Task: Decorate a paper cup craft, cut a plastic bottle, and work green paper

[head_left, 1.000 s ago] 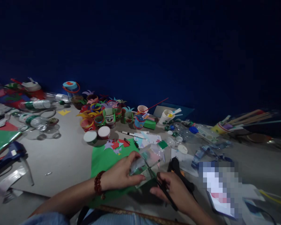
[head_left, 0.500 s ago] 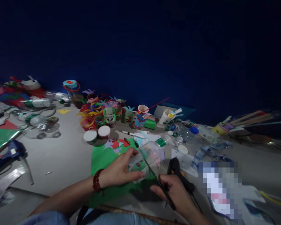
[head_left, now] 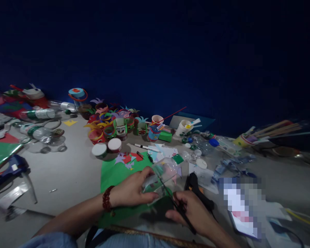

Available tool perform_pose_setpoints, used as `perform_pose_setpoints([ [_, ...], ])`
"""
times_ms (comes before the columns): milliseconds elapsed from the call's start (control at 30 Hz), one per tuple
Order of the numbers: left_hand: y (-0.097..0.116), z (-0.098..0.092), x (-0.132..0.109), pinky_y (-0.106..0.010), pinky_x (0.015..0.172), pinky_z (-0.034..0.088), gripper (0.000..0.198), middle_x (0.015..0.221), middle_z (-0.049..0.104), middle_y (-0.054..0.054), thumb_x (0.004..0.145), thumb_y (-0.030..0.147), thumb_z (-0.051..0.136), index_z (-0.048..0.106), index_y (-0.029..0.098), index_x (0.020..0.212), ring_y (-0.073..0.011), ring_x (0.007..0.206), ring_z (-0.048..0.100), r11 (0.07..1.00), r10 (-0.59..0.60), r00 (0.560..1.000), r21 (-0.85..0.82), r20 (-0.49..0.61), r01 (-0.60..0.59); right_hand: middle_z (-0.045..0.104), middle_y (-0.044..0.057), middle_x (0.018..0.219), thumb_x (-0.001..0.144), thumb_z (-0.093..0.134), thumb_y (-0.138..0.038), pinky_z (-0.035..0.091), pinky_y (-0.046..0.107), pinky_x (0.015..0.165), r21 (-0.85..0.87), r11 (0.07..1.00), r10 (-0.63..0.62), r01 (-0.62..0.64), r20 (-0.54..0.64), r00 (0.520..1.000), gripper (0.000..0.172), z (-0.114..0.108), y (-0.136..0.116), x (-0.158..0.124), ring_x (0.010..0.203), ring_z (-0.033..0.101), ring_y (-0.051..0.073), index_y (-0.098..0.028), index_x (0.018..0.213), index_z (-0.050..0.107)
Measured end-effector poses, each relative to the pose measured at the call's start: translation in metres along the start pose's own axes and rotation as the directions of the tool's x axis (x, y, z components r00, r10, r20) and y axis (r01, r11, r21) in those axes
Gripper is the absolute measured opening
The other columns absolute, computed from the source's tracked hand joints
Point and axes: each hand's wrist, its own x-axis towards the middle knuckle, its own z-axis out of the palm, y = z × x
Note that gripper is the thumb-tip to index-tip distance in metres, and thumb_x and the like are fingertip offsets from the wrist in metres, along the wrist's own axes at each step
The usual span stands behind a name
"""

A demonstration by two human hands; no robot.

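Observation:
A clear plastic bottle (head_left: pixel 167 168) with a green cap lies tilted in my left hand (head_left: pixel 135 187), the fingers and thumb closed on its cut lower side. My right hand (head_left: pixel 189 208) grips dark scissors (head_left: pixel 179 206), their blades reaching up and left across the bottle's wall. Beneath both hands is a green sheet of paper (head_left: pixel 116 177). Red and purple paper scraps (head_left: pixel 127 158) lie on its far part. The inner faces of the right-hand fingers are partly hidden by the scissor handles.
Decorated paper cups (head_left: pixel 121 127) crowd the back of the table. A black glue gun (head_left: pixel 196 187) lies beside my right hand, and a phone (head_left: pixel 244 220) farther right. At left are a blue glue gun (head_left: pixel 14 170) and several plastic bottles (head_left: pixel 36 131).
The bottle's capped end has dipped slightly. My right hand and the scissors have shifted a little; my left hand keeps its grip in nearly the same place.

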Motion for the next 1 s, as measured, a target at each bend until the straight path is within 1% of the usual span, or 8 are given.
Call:
perform_pose_setpoints([
  [100, 0.001, -0.002, 0.0, -0.036, 0.084, 0.049, 0.043, 0.108, 0.064, -0.009, 0.081, 0.042, 0.063, 0.048, 0.02, 0.114, -0.0257, 0.096, 0.061, 1.0, 0.017, 1.0, -0.009, 0.02, -0.017, 0.039, -0.006, 0.06, 0.075, 0.073, -0.058, 0.023, 0.022, 0.049, 0.012, 1.0, -0.011, 0.011, 0.014, 1.0, 0.049, -0.001, -0.001, 0.0, 0.056, 0.034, 0.01, -0.021, 0.063, 0.044],
  [267, -0.003, -0.002, -0.001, -0.032, 0.078, 0.048, 0.039, 0.104, 0.066, -0.006, 0.082, 0.042, 0.063, 0.05, 0.02, 0.113, -0.0236, 0.091, 0.062, 0.998, 0.065, 0.998, -0.017, 0.003, -0.065, 0.045, -0.005, 0.062, 0.075, 0.073, -0.057, 0.026, 0.021, 0.049, -0.012, 0.999, -0.052, 0.052, -0.003, 0.999, 0.045, 0.0, 0.0, 0.004, 0.057, 0.039, 0.011, -0.02, 0.066, 0.049],
  [433, -0.002, 0.001, -0.002, -0.03, 0.073, 0.048, 0.042, 0.099, 0.066, -0.005, 0.081, 0.041, 0.065, 0.051, 0.02, 0.115, -0.0229, 0.086, 0.062, 0.996, 0.086, 0.995, -0.003, 0.042, -0.086, 0.042, -0.006, 0.057, 0.074, 0.075, -0.06, 0.022, 0.022, 0.049, -0.091, 0.993, -0.075, 0.072, -0.037, 0.996, 0.05, -0.001, -0.001, 0.008, 0.055, 0.036, 0.01, -0.019, 0.062, 0.048],
  [533, 0.0, 0.002, -0.002, -0.03, 0.073, 0.047, 0.043, 0.1, 0.066, -0.005, 0.081, 0.042, 0.065, 0.051, 0.02, 0.115, -0.0229, 0.086, 0.062, 0.997, 0.076, 0.997, -0.02, 0.033, -0.075, 0.042, -0.006, 0.058, 0.075, 0.074, -0.061, 0.023, 0.022, 0.049, -0.039, 0.997, -0.073, 0.073, -0.003, 0.997, 0.049, 0.0, -0.002, 0.01, 0.055, 0.036, 0.01, -0.019, 0.064, 0.05],
  [633, 0.0, 0.002, -0.003, -0.031, 0.074, 0.047, 0.045, 0.101, 0.066, -0.006, 0.08, 0.044, 0.066, 0.05, 0.02, 0.114, -0.0239, 0.088, 0.062, 0.998, 0.054, 0.998, -0.018, 0.025, -0.053, 0.041, -0.007, 0.058, 0.076, 0.073, -0.062, 0.022, 0.022, 0.049, -0.009, 0.997, -0.072, 0.072, 0.026, 0.997, 0.049, 0.0, -0.001, 0.01, 0.055, 0.034, 0.01, -0.019, 0.065, 0.05],
  [800, -0.001, 0.004, -0.002, -0.034, 0.08, 0.048, 0.047, 0.102, 0.065, -0.007, 0.08, 0.045, 0.065, 0.049, 0.018, 0.115, -0.0259, 0.092, 0.062, 0.999, 0.009, 1.0, -0.034, 0.008, -0.009, 0.04, -0.006, 0.06, 0.079, 0.068, -0.064, 0.023, 0.022, 0.05, -0.06, 0.993, -0.104, 0.102, -0.028, 0.994, 0.052, 0.001, 0.003, 0.01, 0.057, 0.035, 0.01, -0.02, 0.063, 0.046],
  [900, -0.002, 0.006, -0.002, -0.037, 0.083, 0.048, 0.05, 0.104, 0.066, -0.009, 0.08, 0.047, 0.065, 0.048, 0.018, 0.117, -0.0282, 0.098, 0.062, 0.999, -0.001, 0.999, -0.049, -0.04, -0.001, 0.039, -0.006, 0.061, 0.082, 0.064, -0.065, 0.024, 0.022, 0.05, -0.045, 0.994, -0.106, 0.104, -0.035, 0.994, 0.053, 0.002, 0.006, 0.011, 0.058, 0.034, 0.01, -0.02, 0.063, 0.043],
  [1000, -0.003, 0.009, -0.002, -0.039, 0.089, 0.048, 0.053, 0.107, 0.065, -0.01, 0.079, 0.048, 0.066, 0.047, 0.017, 0.118, -0.0298, 0.105, 0.061, 0.998, -0.002, 0.996, -0.065, -0.087, -0.004, 0.036, -0.006, 0.06, 0.081, 0.064, -0.066, 0.022, 0.022, 0.05, -0.021, 0.995, -0.094, 0.093, -0.04, 0.995, 0.055, 0.005, 0.011, 0.013, 0.057, 0.032, 0.01, -0.021, 0.062, 0.04],
])
